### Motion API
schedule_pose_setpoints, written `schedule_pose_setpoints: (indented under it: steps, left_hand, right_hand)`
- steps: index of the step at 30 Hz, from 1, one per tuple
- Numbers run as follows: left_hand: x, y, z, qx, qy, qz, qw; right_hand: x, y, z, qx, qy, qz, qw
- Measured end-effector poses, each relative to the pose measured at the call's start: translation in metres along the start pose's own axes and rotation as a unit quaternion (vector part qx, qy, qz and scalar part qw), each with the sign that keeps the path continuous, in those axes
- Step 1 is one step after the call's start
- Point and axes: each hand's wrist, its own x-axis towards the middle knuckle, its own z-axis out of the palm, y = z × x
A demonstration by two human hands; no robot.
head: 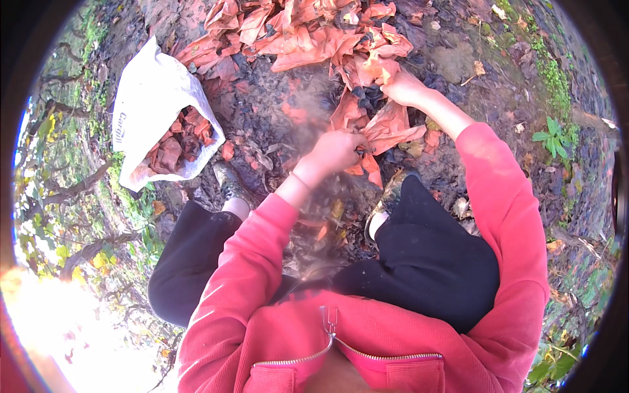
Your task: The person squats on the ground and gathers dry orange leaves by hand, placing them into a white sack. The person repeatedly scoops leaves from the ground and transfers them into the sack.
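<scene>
Many crumpled orange-red paper pieces [314, 46] lie in a heap on the muddy ground at the top of the head view. My right hand [404, 88] grips a crumpled piece at the heap's lower right edge. Nearer to me, my left hand [339, 151] is closed on the edge of another orange-red paper piece [390, 127]; its fingertips are partly hidden. Dark scraps lie between the two hands. To the left, a white woven sack [147, 93] rests on its side, its mouth towards me, with similar orange-red pieces [174, 147] inside.
My feet in patterned shoes [231, 182] stand on either side of the muddy ground, knees bent. Woody vine stems [81, 184] and green growth border the left. A small leafy plant [553, 137] grows at right, near a branch [594, 122]. Fallen leaves are scattered about.
</scene>
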Motion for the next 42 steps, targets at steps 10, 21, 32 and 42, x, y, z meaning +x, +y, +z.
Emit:
schedule_pose_setpoints:
  steps: [10,21,32,42]
  left_hand:
    - [-0.002,-0.017,-0.014,-0.001,0.18,0.011,0.984]
    - [-0.01,-0.032,-0.005,-0.026,0.035,-0.043,0.998]
    - [-0.035,-0.043,-0.054,-0.05,0.077,-0.171,0.981]
    - [-0.039,-0.05,-0.036,0.023,0.091,-0.109,0.99]
  right_hand:
    - [-0.024,-0.031,0.017,0.247,-0.191,-0.191,0.931]
    - [0.003,-0.008,-0.032,0.272,0.12,-0.035,0.954]
    - [-0.026,0.042,-0.028,-0.36,0.172,-0.047,0.916]
    - [-0.037,-0.032,-0.051,-0.146,0.318,-0.199,0.915]
